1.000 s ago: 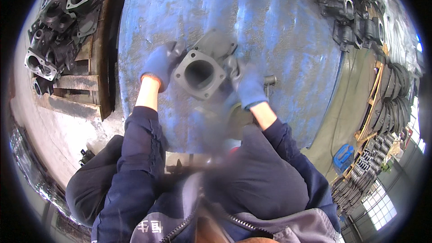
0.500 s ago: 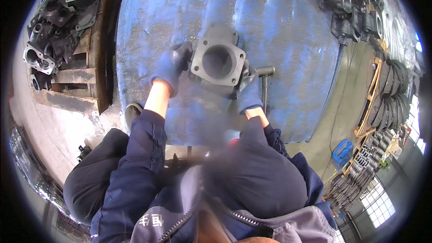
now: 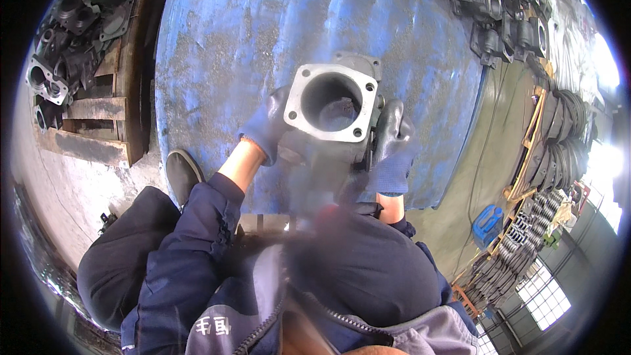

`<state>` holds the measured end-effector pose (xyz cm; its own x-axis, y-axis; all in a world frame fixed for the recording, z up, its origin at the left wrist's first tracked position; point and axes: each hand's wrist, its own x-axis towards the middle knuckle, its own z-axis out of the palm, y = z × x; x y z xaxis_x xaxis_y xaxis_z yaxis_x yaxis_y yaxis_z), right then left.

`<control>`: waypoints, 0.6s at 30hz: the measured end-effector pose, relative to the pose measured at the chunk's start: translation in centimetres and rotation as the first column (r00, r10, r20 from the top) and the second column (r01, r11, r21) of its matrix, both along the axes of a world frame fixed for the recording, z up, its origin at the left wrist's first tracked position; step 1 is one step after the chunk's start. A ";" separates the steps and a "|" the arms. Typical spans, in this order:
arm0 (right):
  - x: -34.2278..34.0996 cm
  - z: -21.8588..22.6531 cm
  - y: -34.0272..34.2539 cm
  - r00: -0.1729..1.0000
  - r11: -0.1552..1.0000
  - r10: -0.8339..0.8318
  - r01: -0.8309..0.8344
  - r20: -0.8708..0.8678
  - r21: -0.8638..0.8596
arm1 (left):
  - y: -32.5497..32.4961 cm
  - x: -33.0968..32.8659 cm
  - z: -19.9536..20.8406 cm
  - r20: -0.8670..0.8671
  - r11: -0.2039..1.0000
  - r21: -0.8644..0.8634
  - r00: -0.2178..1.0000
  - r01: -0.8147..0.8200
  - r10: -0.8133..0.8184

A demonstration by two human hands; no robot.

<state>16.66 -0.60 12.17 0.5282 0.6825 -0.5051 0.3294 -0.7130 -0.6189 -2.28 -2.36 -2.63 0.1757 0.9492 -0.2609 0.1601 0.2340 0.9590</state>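
A dark grey metal casting [image 3: 297, 98] stands in front of me above the blue worktop, its square flange facing up. The flange has a wide round bore and a bolt hole at each corner. A second, smaller flange [image 3: 360, 62] shows at its far side. My left hand [image 3: 268, 133], in a blue and black coated glove, grips the casting's left side, its fingertips partly hidden behind it. Gloved alike, my right hand [image 3: 393, 143] is curled against the right side; the casting hides part of its grip. The casting's lower body is blurred.
The worn blue worktop [image 3: 223, 46] spreads beneath the casting. At left, a wooden pallet [image 3: 98, 108] bears piled castings [image 3: 72, 10]. More castings [image 3: 490, 39] are heaped at the far right. A blue plastic container [image 3: 488, 225] stands on the floor beside stacked metal parts [image 3: 519, 240].
The casting has turned, and its flange now catches the light. It sits slightly nearer and to the right. My right hand has shifted right; the hammer seen beside it earlier no longer shows.
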 end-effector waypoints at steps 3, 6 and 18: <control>0.5 0.4 -0.5 0.965 0.987 0.149 -0.157 0.218 0.021 | -1.1 0.5 -0.4 0.095 0.998 -0.037 0.994 -0.052 0.055; 1.6 -0.2 -1.5 0.879 0.939 0.272 -0.332 0.391 0.092 | -2.0 0.1 -0.6 0.152 0.999 -0.014 0.988 -0.036 0.038; 3.9 -3.8 -1.9 0.891 0.694 0.373 -0.453 0.259 0.560 | 1.2 0.1 2.2 0.272 0.986 -0.113 0.951 -0.120 0.147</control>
<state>20.59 -2.53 8.34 0.1470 0.9816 0.1217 0.5989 0.0095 -0.8008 -2.20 -1.18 -0.40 0.1274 0.9426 -0.3087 -0.1486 0.3258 0.9337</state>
